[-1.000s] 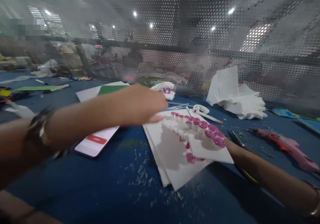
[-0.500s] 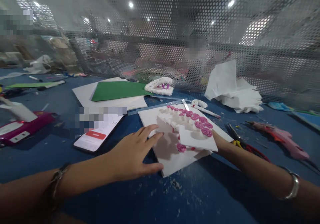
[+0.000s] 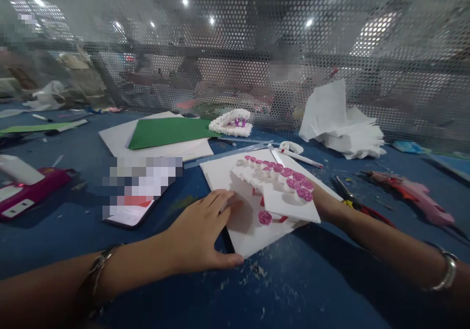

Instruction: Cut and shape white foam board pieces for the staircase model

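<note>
Left hand [image 3: 200,233] at white board [image 3: 246,238], grip wide; right hand [image 3: 324,202] behind pink-topped model [image 3: 288,202], cannot tell grip

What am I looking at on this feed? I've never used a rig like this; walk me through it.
There is no machine: these are a person's two bare hands, and every picture comes from one camera worn on that person's head, looking forward and down. The blue work surface carries a stack of white flat sheets, with a white model topped with glittery pink discs above it. The left hand is spread at the stack's near-left edge, gripping nothing visible. The right hand reaches behind the model, which hides its fingers, so its grip can't be confirmed. Left of the stack lies a dark-edged smartphone; to its right, pliers with red and yellow handles and a pink glue gun.
</note>
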The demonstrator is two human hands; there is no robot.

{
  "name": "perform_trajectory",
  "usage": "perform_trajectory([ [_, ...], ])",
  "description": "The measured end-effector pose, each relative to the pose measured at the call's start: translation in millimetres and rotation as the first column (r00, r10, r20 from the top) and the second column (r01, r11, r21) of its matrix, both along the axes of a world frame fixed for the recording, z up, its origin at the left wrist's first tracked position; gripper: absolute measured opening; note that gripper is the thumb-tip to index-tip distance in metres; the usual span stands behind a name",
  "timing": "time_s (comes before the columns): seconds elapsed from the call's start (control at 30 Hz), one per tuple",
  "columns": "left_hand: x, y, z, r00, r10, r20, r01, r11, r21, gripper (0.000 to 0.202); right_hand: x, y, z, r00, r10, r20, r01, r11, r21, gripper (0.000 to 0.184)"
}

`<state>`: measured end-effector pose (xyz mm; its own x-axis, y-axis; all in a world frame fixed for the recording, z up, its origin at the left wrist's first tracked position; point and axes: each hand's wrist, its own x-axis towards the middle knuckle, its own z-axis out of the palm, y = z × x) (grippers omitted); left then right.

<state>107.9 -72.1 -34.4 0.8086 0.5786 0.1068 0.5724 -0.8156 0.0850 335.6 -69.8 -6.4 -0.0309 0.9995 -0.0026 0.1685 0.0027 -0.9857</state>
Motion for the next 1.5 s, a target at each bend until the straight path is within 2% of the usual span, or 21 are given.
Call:
perform_trajectory([
  [0.07,-0.1,0.4,-1.4,0.999,-0.003,0.035,0.003,1.000,0.003,0.080,3.7,2.9,-1.3,1.000,-0.006,0.020,0.006,1.000,0.009,0.020],
  [0.13,0.2,1.4,-2.6,0.998,-0.007,0.069,0.006,1.000,0.016,0.081,10.2,7.3,-0.3,0.993,-0.075,0.095,0.074,0.997,0.007,0.017],
  [0.23,1.0,3.6,-4.0,0.995,-0.013,0.104,0.009,0.999,0.041,0.083,23.5,14.9,3.8,0.967,-0.175,0.183,0.189,0.980,-0.059,0.010],
  [0.27,1.2,4.4,-4.4,0.994,-0.015,0.111,0.010,0.999,0.047,0.083,28.0,17.1,5.1,0.966,-0.186,0.180,0.203,0.976,-0.080,0.013],
  [0.37,1.3,6.0,-6.3,0.991,-0.018,0.129,0.010,0.998,0.068,0.084,37.3,22.5,7.4,0.976,-0.162,0.142,0.173,0.983,-0.068,0.023],
  [0.47,0.9,6.1,-8.8,0.989,-0.017,0.148,0.006,0.997,0.074,0.083,37.1,27.4,6.1,0.987,-0.123,0.107,0.130,0.990,-0.056,0.021],
  [0.63,1.2,4.5,-10.9,0.988,-0.002,0.157,-0.004,0.999,0.039,0.086,22.9,35.7,-1.2,0.987,-0.124,0.100,0.137,0.982,-0.132,0.021],
  [0.87,2.0,4.7,-8.3,0.982,0.026,0.187,-0.022,1.000,-0.023,0.083,17.5,39.5,-13.2,0.997,-0.055,-0.051,0.047,0.988,-0.150,0.023],
  [1.0,2.4,5.6,-10.3,0.979,0.016,0.204,-0.017,1.000,0.004,0.083,22.8,38.9,-15.2,0.997,-0.036,-0.073,0.024,0.987,-0.161,0.021],
  [1.2,2.1,6.2,-11.4,0.979,0.014,0.203,-0.023,0.999,0.043,0.083,22.8,35.7,-12.6,0.987,0.073,-0.144,-0.094,0.985,-0.141,0.019],
  [1.3,1.9,8.1,-10.2,0.976,0.002,0.219,-0.013,0.999,0.049,0.081,21.0,35.0,-12.3,0.990,0.049,-0.130,-0.067,0.989,-0.133,0.019],
  [1.5,3.7,11.4,-14.0,0.974,-0.058,0.220,0.029,0.991,0.133,0.081,14.6,32.7,-10.8,0.989,-0.082,-0.119,0.062,0.984,-0.167,0.030],
])
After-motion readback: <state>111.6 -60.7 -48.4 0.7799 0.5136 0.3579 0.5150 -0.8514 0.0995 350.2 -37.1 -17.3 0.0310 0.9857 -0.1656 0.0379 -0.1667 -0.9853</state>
